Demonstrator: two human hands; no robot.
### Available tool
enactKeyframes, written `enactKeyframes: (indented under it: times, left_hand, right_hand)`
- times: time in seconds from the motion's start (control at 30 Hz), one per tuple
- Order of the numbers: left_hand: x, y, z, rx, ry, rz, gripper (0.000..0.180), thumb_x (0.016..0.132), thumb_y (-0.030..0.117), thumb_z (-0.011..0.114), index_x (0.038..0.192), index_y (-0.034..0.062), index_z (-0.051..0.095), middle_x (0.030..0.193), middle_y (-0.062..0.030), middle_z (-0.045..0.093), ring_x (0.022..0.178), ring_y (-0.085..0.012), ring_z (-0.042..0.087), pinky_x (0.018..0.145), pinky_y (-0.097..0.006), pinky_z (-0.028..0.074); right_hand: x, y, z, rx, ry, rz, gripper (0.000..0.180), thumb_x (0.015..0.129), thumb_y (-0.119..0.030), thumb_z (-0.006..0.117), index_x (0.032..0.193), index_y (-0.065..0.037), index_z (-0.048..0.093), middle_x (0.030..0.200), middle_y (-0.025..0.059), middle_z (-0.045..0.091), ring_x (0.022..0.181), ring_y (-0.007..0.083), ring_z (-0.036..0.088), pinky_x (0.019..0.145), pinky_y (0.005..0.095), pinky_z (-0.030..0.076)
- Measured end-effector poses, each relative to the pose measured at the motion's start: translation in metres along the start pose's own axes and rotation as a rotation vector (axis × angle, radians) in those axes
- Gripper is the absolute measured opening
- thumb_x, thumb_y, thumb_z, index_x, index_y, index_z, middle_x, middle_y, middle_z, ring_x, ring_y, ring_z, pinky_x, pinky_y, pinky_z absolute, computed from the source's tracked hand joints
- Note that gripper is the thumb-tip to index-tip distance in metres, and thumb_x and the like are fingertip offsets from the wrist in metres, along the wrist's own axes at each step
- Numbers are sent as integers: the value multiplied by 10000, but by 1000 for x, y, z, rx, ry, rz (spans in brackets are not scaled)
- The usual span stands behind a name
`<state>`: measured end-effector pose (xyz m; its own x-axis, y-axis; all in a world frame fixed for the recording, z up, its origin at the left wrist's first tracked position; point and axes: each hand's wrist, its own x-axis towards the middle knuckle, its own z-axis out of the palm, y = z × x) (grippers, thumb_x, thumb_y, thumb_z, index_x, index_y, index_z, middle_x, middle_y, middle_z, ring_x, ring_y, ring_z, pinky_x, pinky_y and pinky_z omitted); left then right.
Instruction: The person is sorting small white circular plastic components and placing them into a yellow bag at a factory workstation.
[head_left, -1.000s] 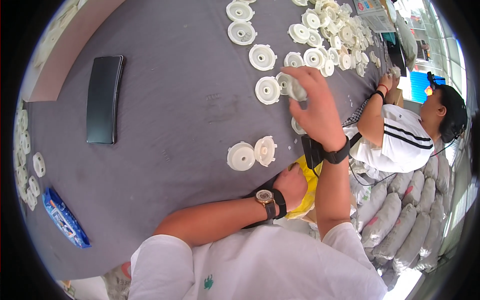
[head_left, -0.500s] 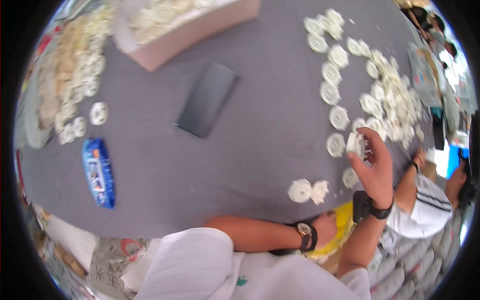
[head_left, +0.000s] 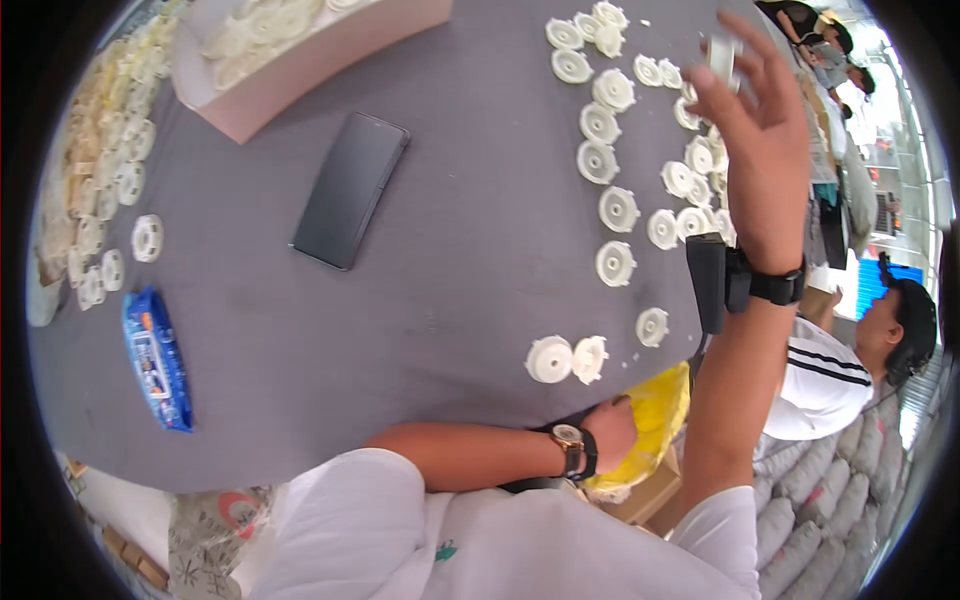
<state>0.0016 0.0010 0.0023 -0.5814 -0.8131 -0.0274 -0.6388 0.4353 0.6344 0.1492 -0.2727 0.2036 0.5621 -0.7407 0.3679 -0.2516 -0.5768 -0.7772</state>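
My right hand is raised over the right side of the table, its thumb and fingers closed around a white round plastic part, blurred by motion. Beneath and beside it lie a heap of similar parts, partly hidden by the hand, and a loose column of white discs. My left hand rests at the near edge against a yellow bag. Its fingers are curled, and anything inside them is hidden. Two joined or touching white parts lie just beyond it, with a single disc to their right.
A dark phone lies mid-table. Behind it stands a pale pink box of white parts. At left are a blue packet, a lone ring and many piled parts. A person in a white shirt sits at right.
My right hand has moved away from me, up over the heap, carrying the white part. My left hand stays by the yellow bag. The whole view has shifted slightly.
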Motion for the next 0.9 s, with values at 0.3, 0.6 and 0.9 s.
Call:
enactKeyframes:
  times: [0.3,0.6,0.9]
  left_hand:
    - [0,3,7,-33,34,6,193,796,255,709,886,109,796,952,-41,719,1052,-259,582,819,-427,472]
    - [0,1,0,-32,21,11,193,798,259,697,894,128,800,944,-33,709,1052,-262,568,837,-426,455]
    - [-3,0,15,-82,86,44,146,820,239,677,857,136,773,942,-59,711,1001,-242,639,856,-472,456]
  right_hand:
    - [-109,73,-8,-337,-145,394,434,882,-179,844,1276,-103,679,1148,59,697,970,190,670,795,334,576]
    - [-103,76,-12,-447,-90,287,405,864,-173,797,1237,-73,672,1096,115,711,1075,221,672,897,366,550]
    - [-155,55,8,-600,-414,190,432,817,-118,781,1238,-95,688,1175,152,653,1121,381,636,1008,471,512]
